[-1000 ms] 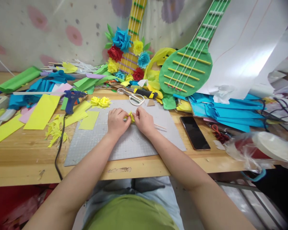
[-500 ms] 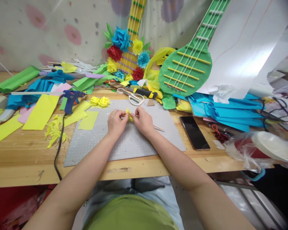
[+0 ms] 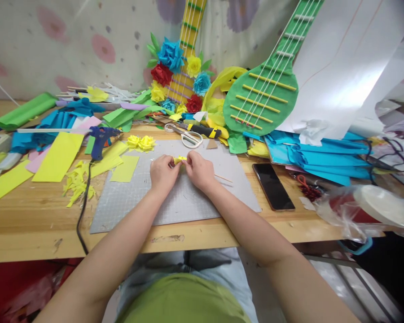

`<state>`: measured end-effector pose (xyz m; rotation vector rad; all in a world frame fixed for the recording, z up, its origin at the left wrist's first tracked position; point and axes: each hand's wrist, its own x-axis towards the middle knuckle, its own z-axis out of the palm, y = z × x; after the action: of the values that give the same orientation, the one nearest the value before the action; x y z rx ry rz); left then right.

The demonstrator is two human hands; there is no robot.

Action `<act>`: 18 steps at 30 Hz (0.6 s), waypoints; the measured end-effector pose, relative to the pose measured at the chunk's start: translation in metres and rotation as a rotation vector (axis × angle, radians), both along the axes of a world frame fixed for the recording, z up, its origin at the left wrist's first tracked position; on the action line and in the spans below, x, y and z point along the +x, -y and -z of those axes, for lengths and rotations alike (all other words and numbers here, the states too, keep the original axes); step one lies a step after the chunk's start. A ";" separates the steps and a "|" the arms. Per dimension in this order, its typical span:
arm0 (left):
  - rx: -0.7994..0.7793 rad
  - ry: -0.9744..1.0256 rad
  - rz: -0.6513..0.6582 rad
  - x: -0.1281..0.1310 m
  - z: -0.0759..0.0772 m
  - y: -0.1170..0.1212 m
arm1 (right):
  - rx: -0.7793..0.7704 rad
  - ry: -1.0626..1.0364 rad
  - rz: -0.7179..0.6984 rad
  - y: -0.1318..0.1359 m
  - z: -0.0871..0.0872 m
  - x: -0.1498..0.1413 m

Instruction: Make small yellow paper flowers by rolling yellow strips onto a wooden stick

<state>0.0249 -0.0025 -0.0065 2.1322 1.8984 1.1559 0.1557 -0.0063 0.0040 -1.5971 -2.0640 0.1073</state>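
Observation:
Above the grey cutting mat, my left hand and my right hand meet at the fingertips. Both pinch a small piece of yellow crepe paper, mostly covered by the fingers. A thin wooden stick sticks out to the right from under my right hand; its other end is hidden. Two finished yellow paper flowers lie at the mat's upper left edge. Beside my left hand, a cut yellow paper rectangle rests partly on the mat. Scissors lie behind my hands.
A blue glue gun with a black cord stands at left among yellow strips and scraps. A phone lies right of the mat. Behind are a green paper-covered lute, a yellow one with paper flowers, and blue paper.
Both hands stay in nearly the same place while the fingers shift on the yellow paper. Its visible part has changed from an upright tip to a low, flatter strip. The stick has tilted slightly.

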 end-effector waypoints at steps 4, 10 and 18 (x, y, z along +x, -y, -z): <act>-0.057 0.051 0.014 0.000 0.000 0.000 | -0.015 -0.066 0.023 -0.001 0.004 0.001; -0.046 0.088 0.052 0.000 0.000 -0.002 | -0.074 -0.194 0.065 -0.003 0.005 0.002; -0.019 0.142 0.113 -0.002 0.001 -0.003 | -0.096 -0.289 0.028 -0.006 0.002 0.005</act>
<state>0.0233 0.0005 -0.0075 2.0581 1.7008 1.2255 0.1609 -0.0004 0.0024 -1.5630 -1.8369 0.4083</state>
